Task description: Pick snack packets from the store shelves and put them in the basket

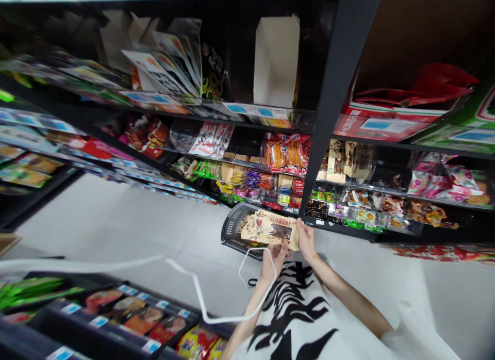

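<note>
A tan snack packet (266, 227) with dark red lettering and a small clear window is held up in front of my body, its printed face toward me. My left hand (274, 259) grips the packet's lower edge. Closed on its right end is my right hand (305, 240). Behind and beneath the packet is a dark shopping basket (232, 227) with slotted walls; most of what lies in it is hidden. A white cord (199, 293) crosses the view in front of my left forearm.
Black shelves of packaged snacks rise ahead, split by a black upright (335, 86). A white open box (276, 61) stands on the upper shelf. A red carton (381, 124) sits to the right. At lower left is another display (58, 324) of packets. Grey floor (154, 221) lies between.
</note>
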`<control>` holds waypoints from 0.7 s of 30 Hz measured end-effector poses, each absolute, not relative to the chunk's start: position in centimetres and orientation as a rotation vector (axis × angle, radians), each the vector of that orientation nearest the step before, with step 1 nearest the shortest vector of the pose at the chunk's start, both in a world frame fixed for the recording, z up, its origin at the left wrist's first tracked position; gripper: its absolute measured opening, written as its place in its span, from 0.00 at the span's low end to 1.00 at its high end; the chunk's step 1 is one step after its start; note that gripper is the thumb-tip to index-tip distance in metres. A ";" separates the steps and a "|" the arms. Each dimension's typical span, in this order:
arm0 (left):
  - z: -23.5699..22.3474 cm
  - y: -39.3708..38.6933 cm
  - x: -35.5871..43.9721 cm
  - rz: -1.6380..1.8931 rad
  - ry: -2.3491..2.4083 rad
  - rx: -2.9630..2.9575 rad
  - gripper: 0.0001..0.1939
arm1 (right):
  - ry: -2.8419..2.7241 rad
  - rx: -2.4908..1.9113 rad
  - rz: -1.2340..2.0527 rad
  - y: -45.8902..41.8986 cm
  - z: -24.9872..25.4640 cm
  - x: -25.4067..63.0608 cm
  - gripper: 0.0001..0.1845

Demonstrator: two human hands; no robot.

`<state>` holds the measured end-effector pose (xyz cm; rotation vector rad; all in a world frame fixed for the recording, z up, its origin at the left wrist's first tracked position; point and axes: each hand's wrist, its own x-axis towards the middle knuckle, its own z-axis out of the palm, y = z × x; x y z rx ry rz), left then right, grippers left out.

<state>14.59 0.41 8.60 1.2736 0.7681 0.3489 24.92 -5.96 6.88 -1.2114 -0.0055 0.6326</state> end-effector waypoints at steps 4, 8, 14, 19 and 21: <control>8.8 0.4 14.6 0.342 0.755 1.263 0.24 | -0.009 -1.224 0.629 -6.0 6.8 24.9 0.30; 8.6 0.3 14.6 0.346 0.740 1.247 0.22 | -0.031 -1.270 0.613 -6.1 6.5 25.0 0.30; 7.4 0.4 14.4 0.456 0.749 1.178 0.22 | -0.202 -1.479 0.390 -6.7 6.6 24.9 0.28; 6.7 0.8 14.4 0.635 0.772 1.138 0.23 | -0.496 -1.589 0.194 -7.4 7.6 24.7 0.24; 6.6 1.0 14.4 0.667 0.792 1.132 0.24 | -0.628 -1.607 0.089 -7.7 7.9 24.5 0.19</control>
